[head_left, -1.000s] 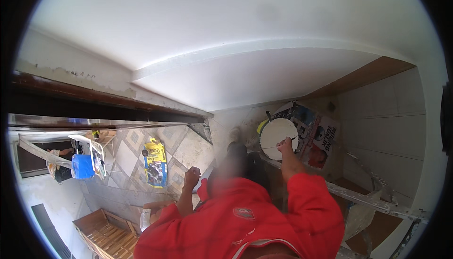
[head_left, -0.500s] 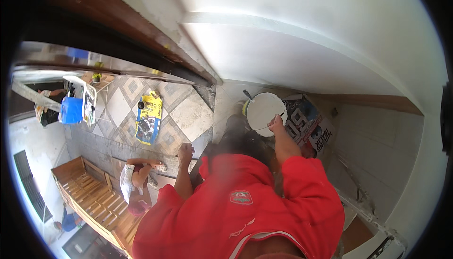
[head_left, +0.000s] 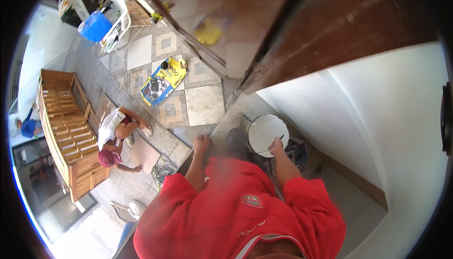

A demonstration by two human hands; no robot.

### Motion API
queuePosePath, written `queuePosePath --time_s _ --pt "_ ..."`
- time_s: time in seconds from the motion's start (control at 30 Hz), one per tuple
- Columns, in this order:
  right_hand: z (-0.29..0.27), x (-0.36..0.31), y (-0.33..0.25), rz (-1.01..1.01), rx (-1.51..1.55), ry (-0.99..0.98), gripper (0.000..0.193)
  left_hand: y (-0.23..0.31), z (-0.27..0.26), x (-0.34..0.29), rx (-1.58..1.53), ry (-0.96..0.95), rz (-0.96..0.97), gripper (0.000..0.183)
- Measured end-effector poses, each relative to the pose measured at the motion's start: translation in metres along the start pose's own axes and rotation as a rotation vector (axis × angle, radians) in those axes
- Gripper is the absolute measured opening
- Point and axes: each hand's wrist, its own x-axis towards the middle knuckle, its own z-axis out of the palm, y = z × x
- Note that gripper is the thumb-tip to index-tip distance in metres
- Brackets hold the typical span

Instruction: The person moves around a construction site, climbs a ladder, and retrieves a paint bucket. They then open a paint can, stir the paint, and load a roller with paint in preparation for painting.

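Note:
My right hand [head_left: 276, 147] is closed on the thin wire handle of a round bucket [head_left: 265, 138] filled with smooth white paste. A dark piece of the handle shows just above my fingers. At the bucket's left rim a tool with a dark handle [head_left: 247, 118] sticks out; its kind is hard to tell. My left hand [head_left: 201, 142] is curled into a loose fist in front of me, to the left of the bucket, and nothing shows in it.
A dark brown door [head_left: 339, 27] and a white wall [head_left: 373, 93] stand ahead and right. A yellow and blue sack [head_left: 163, 83] lies on the tiled floor. At left, a person [head_left: 113, 134] crouches near a wooden bed frame [head_left: 66, 122] and coiled cable [head_left: 163, 169]. A blue container [head_left: 95, 26] stands farther back.
My view has turned toward the left, bringing more of the room and the crouching person into sight. The bucket still hangs by my right hand, and my left fist has shifted forward.

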Motion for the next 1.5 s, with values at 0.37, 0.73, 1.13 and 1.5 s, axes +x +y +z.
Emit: queuePosePath --time_s 0.37,0.73,1.13,1.5 --pt "0.063 -0.018 0.001 -0.078 -0.392 -0.093 0.037 -0.038 0.017 -0.056 -0.019 0.174 0.050 0.029" --pt "0.127 -0.025 0.016 -0.125 -0.752 -0.243 0.019 -0.021 0.013 -0.197 -0.035 0.230 0.205 0.023" --pt "0.193 -0.024 0.078 -0.091 -1.137 -0.237 0.024 0.082 -0.059 -0.242 -0.232 0.259 0.248 0.020" --pt "0.270 -0.082 0.111 -0.127 -1.278 -0.243 0.025 0.068 -0.092 -0.218 -0.354 0.384 0.112 0.020"
